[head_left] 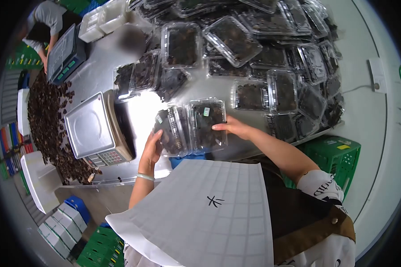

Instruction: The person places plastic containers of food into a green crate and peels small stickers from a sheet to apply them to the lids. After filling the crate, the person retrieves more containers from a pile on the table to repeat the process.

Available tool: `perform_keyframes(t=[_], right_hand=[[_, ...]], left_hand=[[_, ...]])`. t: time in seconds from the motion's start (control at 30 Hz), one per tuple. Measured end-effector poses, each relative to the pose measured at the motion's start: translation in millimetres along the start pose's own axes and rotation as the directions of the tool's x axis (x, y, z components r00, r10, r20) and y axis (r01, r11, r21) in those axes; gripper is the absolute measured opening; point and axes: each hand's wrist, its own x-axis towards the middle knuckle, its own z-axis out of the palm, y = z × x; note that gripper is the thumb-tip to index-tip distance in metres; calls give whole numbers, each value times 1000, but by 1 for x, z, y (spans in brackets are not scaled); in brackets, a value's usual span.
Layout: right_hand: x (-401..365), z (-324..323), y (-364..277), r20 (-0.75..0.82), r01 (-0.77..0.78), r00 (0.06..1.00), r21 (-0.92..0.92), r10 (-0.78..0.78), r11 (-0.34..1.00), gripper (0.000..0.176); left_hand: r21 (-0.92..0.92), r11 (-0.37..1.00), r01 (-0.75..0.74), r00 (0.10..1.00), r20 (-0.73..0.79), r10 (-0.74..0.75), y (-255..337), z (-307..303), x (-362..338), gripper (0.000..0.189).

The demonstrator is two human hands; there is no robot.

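My left hand (152, 144) grips the outer side of a clear plastic clamshell pack (167, 133) filled with dark pieces that look like wood ear mushrooms. My right hand (232, 127) holds a second clamshell pack (208, 129) by its right side, thumb on top of the lid. Both packs are side by side over the front edge of the steel table, their inner edges touching or overlapping. A small green-and-white sticker (206, 111) is on the right pack, and another sticker (159, 119) on the left one. Most fingers are hidden beneath the packs.
Left stands a weighing scale (90, 127), beyond it a loose heap of dark pieces (47, 129). Many filled packs (280, 91) are stacked at the back and right. Another person's hand (44, 62) is by a second scale (67, 53). A white gridded sheet (200, 218) covers my front.
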Motion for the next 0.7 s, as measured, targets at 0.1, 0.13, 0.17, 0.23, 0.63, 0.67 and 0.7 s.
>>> perform_keyframes(t=[0.1, 0.13, 0.17, 0.23, 0.63, 0.67, 0.7], right_hand=[[-25, -8, 13, 9, 77, 997, 99, -78, 992, 88], [-38, -12, 13, -5, 150, 989, 102, -150, 983, 87], [-52, -16, 16, -28, 222, 975, 107, -220, 969, 87], [-90, -25, 17, -63, 328, 945, 171, -322, 929, 84], [-465, -90, 181, -757, 663, 600, 289, -258, 691, 72], [-492, -94, 215, -817, 692, 538, 287, -208, 663, 68], [-521, -94, 240, -863, 728, 456, 224, -215, 648, 68]], left_hand=[[-7, 1000, 2, 1000, 17, -2, 5, 16, -14, 62], [-2, 999, -38, 999, 18, 38, 11, 30, -22, 54], [1, 998, -56, 997, 46, 56, 15, 39, -26, 49], [23, 998, -63, 998, 5, 63, 29, 81, -40, 33], [338, 940, -35, 718, 663, -212, -56, 446, -67, 31], [382, 924, 11, 589, 744, -314, -79, 486, -70, 29], [435, 900, 38, 440, 801, -406, -103, 525, -73, 27]])
